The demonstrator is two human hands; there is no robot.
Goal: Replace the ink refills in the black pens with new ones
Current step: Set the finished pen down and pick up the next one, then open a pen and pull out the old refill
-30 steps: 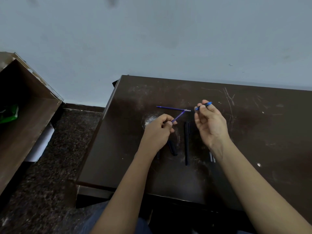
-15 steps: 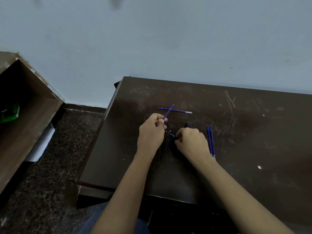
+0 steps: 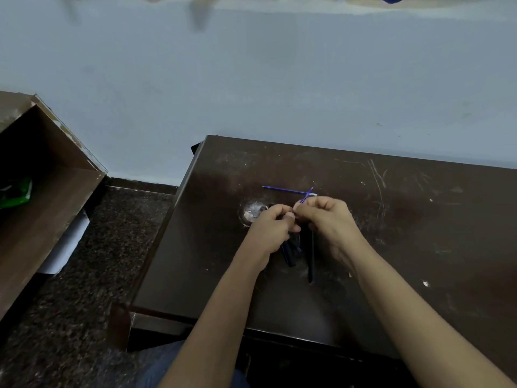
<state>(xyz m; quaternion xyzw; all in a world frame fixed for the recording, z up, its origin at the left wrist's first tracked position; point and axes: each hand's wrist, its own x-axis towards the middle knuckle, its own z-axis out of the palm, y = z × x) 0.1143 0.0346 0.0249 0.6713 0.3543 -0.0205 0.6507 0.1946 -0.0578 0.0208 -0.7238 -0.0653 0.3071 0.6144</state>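
Refill, slim, blue, seemingly pinched over scratched table.

Scratched dark table, blue refill, black pens on it

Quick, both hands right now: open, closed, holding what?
Left hand: fingers curled; what it holds cannot be told.
Right hand: closed, pinching the blue refill that sticks up from its fingertips.

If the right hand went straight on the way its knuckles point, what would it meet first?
Probably the loose blue refill lying crosswise on the desk just beyond the right hand; the held refill overlaps it in view. Height is unclear, so it might pass above.
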